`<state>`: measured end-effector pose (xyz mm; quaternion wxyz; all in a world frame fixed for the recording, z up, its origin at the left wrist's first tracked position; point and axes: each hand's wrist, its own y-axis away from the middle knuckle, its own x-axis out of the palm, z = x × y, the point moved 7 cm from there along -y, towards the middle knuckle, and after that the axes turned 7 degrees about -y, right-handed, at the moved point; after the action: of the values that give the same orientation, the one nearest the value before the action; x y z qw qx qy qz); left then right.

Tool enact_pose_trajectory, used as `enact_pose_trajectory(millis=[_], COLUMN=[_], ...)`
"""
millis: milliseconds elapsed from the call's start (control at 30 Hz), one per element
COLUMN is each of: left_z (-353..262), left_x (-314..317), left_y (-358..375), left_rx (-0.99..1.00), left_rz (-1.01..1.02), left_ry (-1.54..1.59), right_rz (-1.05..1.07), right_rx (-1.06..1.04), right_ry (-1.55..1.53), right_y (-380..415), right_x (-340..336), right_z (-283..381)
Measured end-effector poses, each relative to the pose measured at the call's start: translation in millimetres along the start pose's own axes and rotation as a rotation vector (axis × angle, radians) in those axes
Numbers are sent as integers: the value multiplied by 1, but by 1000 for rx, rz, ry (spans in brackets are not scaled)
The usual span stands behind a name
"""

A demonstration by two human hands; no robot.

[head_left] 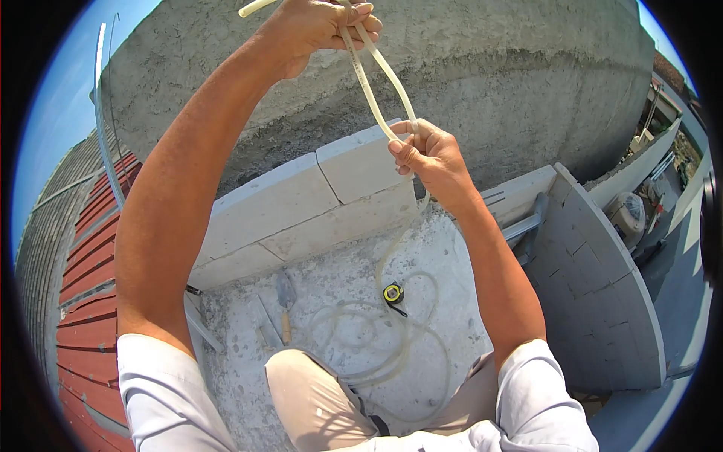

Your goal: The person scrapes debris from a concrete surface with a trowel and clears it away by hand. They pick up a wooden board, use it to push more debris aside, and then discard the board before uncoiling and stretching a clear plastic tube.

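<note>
A clear, yellowish plastic hose (367, 83) runs in two strands between my hands. My left hand (320, 30) is raised at the top of the view, its fingers closed round both strands, and one hose end sticks out to its left. Lower down, my right hand (431, 158) pinches the hose between thumb and fingers in front of the block wall. From there the hose drops to the floor and lies in loose coils between my knees. A yellow and black tape measure (393, 293) rests on the floor beside the coils.
A low wall of light blocks (301, 203) stands ahead, with a rough grey rendered wall (482, 83) behind it. A trowel (285, 297) lies on the concrete floor. Red roofing (90, 301) is at left; another block wall (595, 279) rises at right.
</note>
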<state>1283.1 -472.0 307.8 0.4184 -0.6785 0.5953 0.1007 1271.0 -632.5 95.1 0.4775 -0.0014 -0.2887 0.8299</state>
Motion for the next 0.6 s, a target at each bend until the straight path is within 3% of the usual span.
enact_pose_trajectory(millis=[167, 200, 333, 467, 600], left_z=[-8, -6, -8, -10, -7], left_x=[-4, -3, 8, 19, 25], left_y=[2, 2, 11, 16, 17], left_rx=[13, -3, -42, -61, -87], left_rz=[-20, -7, 35, 83, 100], left_ry=[18, 5, -21, 11, 49], right_rz=[-143, -254, -178, -174, -296], right_rx=[-179, -235, -247, -335, -359], right_ry=[-201, -242, -133, 272, 167], right_y=[-2, 0, 1, 6, 16], right_x=[-12, -16, -24, -24, -19], right_z=[15, 21, 46, 71, 91])
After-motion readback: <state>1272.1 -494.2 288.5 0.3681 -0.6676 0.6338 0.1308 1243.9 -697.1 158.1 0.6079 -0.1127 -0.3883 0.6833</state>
